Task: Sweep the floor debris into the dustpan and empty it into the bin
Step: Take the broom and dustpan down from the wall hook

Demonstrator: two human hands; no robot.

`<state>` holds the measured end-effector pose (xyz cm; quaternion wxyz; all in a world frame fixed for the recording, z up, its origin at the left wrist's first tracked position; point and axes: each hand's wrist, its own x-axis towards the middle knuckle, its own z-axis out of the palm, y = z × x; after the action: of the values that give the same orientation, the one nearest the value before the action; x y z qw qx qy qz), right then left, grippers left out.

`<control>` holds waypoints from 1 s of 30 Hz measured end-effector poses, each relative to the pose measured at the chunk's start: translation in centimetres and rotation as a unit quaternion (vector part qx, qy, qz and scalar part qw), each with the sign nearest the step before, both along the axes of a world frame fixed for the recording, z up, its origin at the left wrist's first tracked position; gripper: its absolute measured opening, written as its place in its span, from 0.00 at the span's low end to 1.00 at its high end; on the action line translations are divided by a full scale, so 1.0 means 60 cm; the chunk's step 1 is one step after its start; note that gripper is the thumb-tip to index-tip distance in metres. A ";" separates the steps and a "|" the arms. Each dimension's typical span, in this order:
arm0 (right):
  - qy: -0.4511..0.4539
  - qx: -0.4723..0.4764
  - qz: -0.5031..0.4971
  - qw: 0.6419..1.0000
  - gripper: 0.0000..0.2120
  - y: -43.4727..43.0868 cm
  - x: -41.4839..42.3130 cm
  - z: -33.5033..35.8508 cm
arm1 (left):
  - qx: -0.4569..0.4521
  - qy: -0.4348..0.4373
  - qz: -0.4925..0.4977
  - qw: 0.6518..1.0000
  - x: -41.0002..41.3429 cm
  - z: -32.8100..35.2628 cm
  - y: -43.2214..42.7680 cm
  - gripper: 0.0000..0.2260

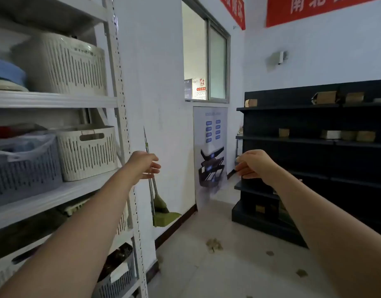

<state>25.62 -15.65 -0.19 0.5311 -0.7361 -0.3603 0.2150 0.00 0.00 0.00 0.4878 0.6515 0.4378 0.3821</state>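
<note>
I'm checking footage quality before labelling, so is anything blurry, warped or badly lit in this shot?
Head view: wide-angle warp bends the white shelving post; the poster smears at its lower edge; the left hand and right hand look slightly soft; the dark shelving loses detail; lighting is otherwise even.

Two red banners hang high on the walls, both cut by the top edge. The right banner point(327, 9) carries big pale Chinese characters; the first two read 南北, and the next ones are cut off. The left banner point(233, 10) also has pale characters, but they are seen at a sharp angle and cannot be read.

Behind the window point(217, 63), a small notice point(200, 88) shows red characters, the top one looks like 中; the lines under it are too small. A dark sign point(188, 88) beside it is unreadable.

The poster point(210, 147) on the wall has a faint headline and blue tiles, all too blurred to read.
</note>
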 end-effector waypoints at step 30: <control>0.023 0.044 0.219 0.974 0.09 0.601 0.378 0.042 | 0.010 0.006 0.173 0.985 0.338 0.025 0.460 0.03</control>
<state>48.29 20.40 2.32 0.5115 -0.6100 -0.5093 0.3269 20.25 27.62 1.49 0.4053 0.5728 0.5429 0.4613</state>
